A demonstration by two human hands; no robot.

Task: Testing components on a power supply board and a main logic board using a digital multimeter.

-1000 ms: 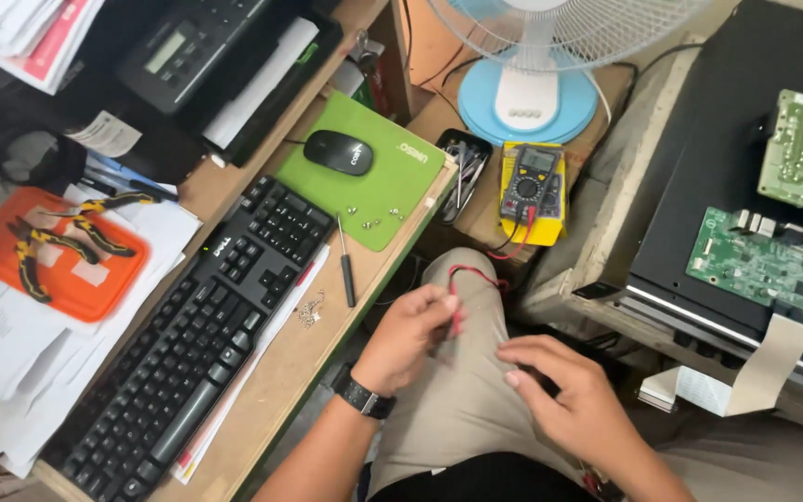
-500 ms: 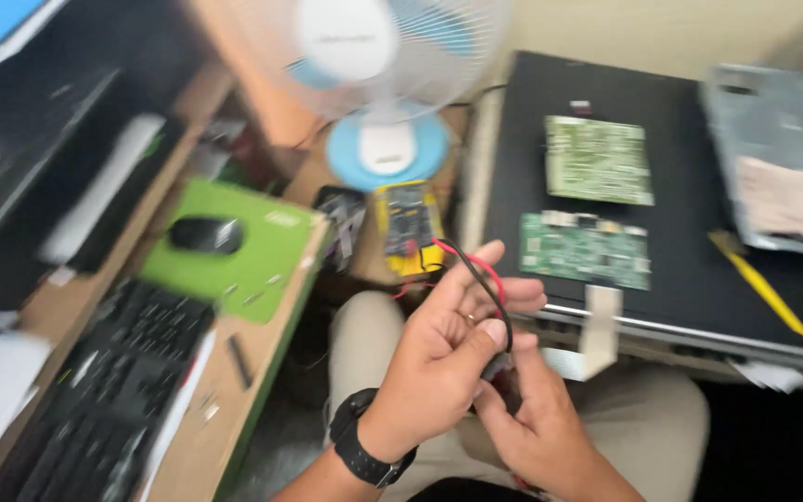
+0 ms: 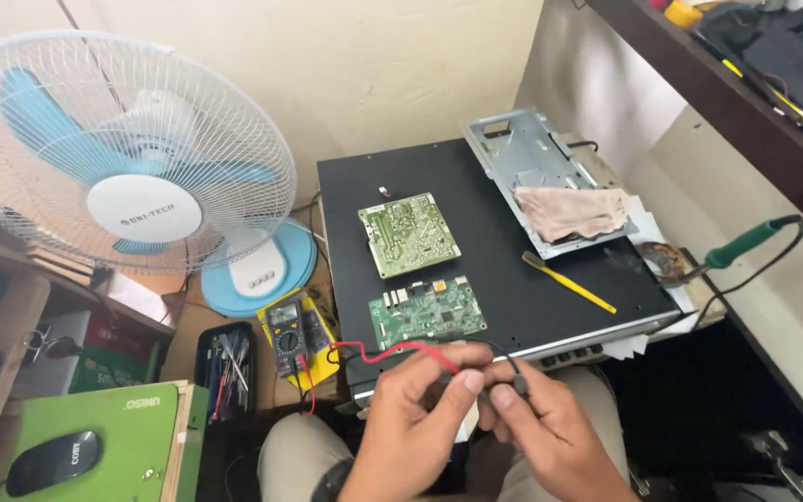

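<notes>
My left hand pinches the red test lead, whose wire runs left toward the yellow multimeter on the floor. My right hand holds the black test lead close beside it; the two hands touch above my lap. Just beyond my fingers lie two green circuit boards, the near one and a larger one, on a flat black panel.
A white and blue fan stands at left. A metal chassis with a cloth, a yellow tool and a green-handled soldering iron lie at right. A mouse on a green pad and a tool box sit lower left.
The view has swung from the desk and keyboard to the black panel. My hands came together in front of me with both leads between the fingers.
</notes>
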